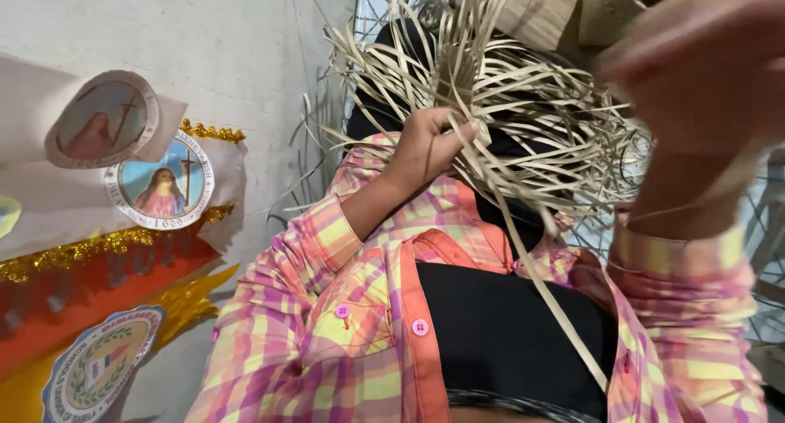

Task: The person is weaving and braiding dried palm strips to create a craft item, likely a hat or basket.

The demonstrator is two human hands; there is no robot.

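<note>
Head view: the left hand (pixel 429 149) is clamped around a gathered waist of pale dry straw strips (pixel 523 104), likely pinched there so the loose bundle stays together up near the chest of the plaid shirt (pixel 343 308). The strips fan up and right from the grip, and one long strand (pixel 556 300) trails down-right across the black top (pixel 507 333). The right hand (pixel 703 63) is a blur close to the lens at upper right, so I cannot tell whether it grips anything; banners with round emblems (pixel 159 182) hang on the left wall.
</note>
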